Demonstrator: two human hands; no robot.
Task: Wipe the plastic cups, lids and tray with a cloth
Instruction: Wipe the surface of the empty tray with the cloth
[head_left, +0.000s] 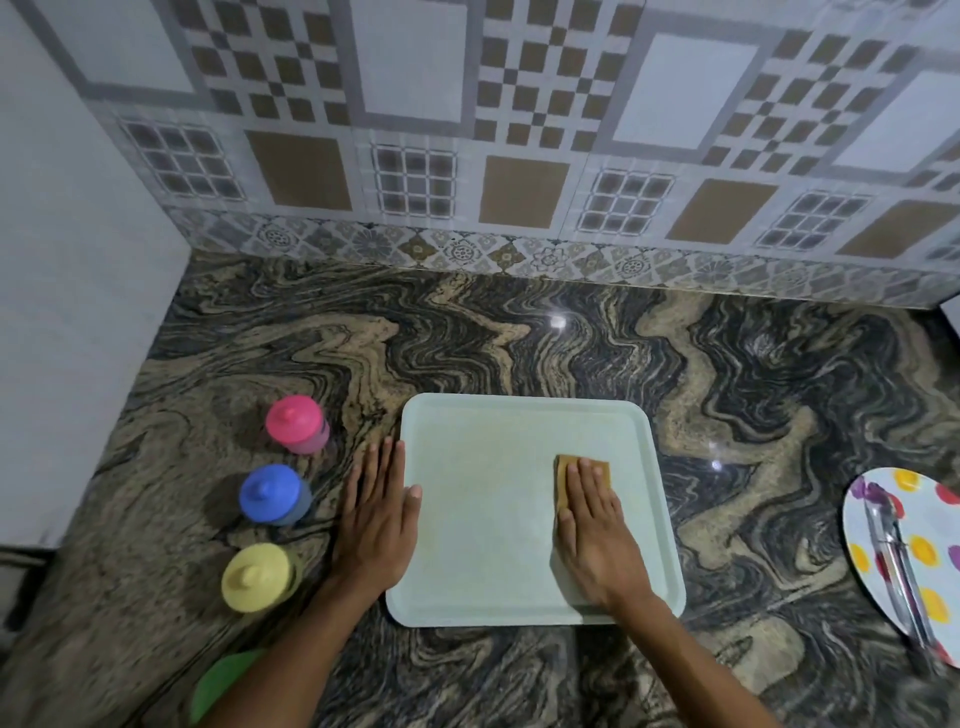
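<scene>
Tray (493, 457) wipe was underway. R hand (597, 535), fingers flat, pressed tan cloth (563, 480) at tray's 3 o'clock; L hand (376, 519) lay flat at 9 o'clock rim. Lidded pink cup (297, 423), blue cup (272, 493), yellow cup (257, 577) stood on desk (519, 353), 9 o'clock; wiping unconfirmed.

A polished stone countertop (519, 338), veined in swirls of black and tan, is seen across the lower half, with two small glints of light reflected in it. Behind it, a backsplash (519, 156) of grey, white and brown patterned tiles is set. A plain pale wall (78, 260) is met at the left. At the right edge, a white plate (930, 517) dotted yellow, red and purple is cut off by the frame, and a metal utensil (896, 561) is laid across it.
</scene>
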